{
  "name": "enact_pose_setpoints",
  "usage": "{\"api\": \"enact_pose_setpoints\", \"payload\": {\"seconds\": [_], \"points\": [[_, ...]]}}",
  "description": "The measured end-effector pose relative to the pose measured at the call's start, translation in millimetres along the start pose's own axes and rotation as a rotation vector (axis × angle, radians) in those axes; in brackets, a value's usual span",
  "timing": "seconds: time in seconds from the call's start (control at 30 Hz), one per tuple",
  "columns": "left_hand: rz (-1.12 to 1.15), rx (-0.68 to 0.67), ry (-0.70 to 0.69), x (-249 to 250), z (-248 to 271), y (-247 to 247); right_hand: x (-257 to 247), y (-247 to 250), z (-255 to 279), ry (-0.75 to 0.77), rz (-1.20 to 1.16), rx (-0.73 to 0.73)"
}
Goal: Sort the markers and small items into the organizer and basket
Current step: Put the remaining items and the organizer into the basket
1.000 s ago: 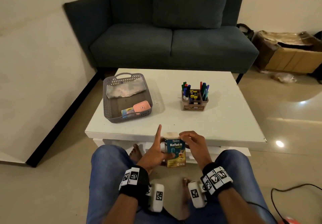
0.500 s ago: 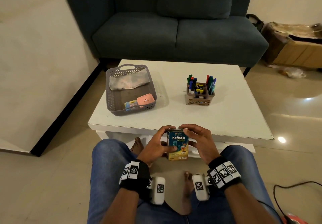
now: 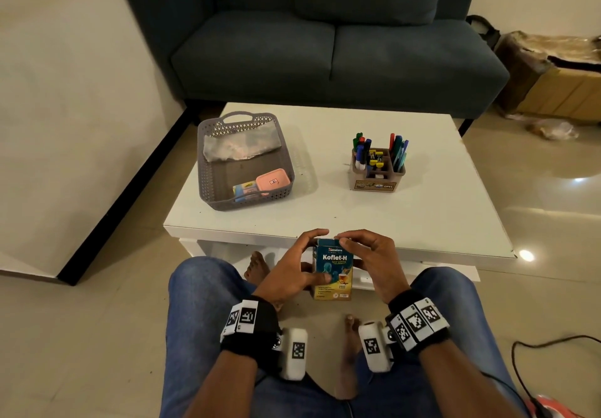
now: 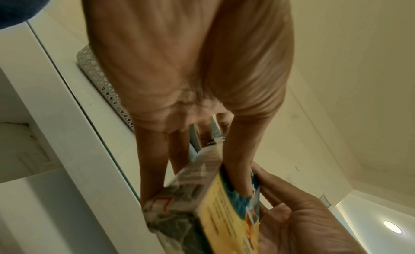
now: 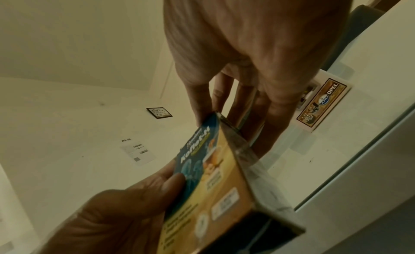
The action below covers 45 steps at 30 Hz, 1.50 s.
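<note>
A small blue-and-yellow Koflet-H box (image 3: 333, 271) is held upright over my lap, in front of the table's near edge. My left hand (image 3: 292, 271) grips its left side, thumb across the front (image 4: 238, 178). My right hand (image 3: 367, 255) holds the right side with fingers curled over the top flap (image 5: 202, 105). The box shows close up in the left wrist view (image 4: 202, 204) and the right wrist view (image 5: 220, 186). The grey basket (image 3: 211, 170) holds a pink case (image 3: 272, 182), a colourful pack and a clear bag. The brown organizer (image 3: 377, 183) is stuffed with markers (image 3: 398, 151).
The white coffee table (image 3: 406, 222) stands between my knees and a dark teal sofa (image 3: 325, 53). A cardboard box (image 3: 553, 86) sits on the floor at the right. A black cable (image 3: 553, 346) trails on the floor by my right leg.
The left hand's raised index finger has come down onto the box. Both hands now close round the box and its top flap is folded down. The head view has tilted downward.
</note>
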<state>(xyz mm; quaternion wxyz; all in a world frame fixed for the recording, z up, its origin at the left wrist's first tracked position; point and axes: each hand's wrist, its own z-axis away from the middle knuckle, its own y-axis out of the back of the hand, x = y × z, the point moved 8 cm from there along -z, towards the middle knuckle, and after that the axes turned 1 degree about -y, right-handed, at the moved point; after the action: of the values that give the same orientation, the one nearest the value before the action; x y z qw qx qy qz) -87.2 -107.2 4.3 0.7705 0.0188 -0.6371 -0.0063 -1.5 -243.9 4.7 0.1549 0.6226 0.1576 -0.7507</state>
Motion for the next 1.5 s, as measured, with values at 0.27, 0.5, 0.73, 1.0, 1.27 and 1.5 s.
{"api": "enact_pose_setpoints", "payload": {"seconds": [0.27,0.5,0.73,1.0,1.27,1.5], "points": [[0.046,0.071,0.028,-7,-2,-3,13,7,5,-0.022,0.055,-0.109],[0.067,0.274,0.041,-7,4,37,2,-33,-17,-0.012,0.167,-0.281],[0.233,0.503,0.006,23,-4,110,-41,-102,-75,-0.024,0.222,-0.459],[0.468,0.980,0.028,-6,15,203,-94,-176,-194,0.237,0.329,-0.196],[0.648,1.016,0.025,-23,1,219,-62,-307,-305,0.424,0.862,-0.369],[0.658,1.032,0.011,-20,-1,242,-45,-342,-342,0.382,0.987,-0.454]]}}
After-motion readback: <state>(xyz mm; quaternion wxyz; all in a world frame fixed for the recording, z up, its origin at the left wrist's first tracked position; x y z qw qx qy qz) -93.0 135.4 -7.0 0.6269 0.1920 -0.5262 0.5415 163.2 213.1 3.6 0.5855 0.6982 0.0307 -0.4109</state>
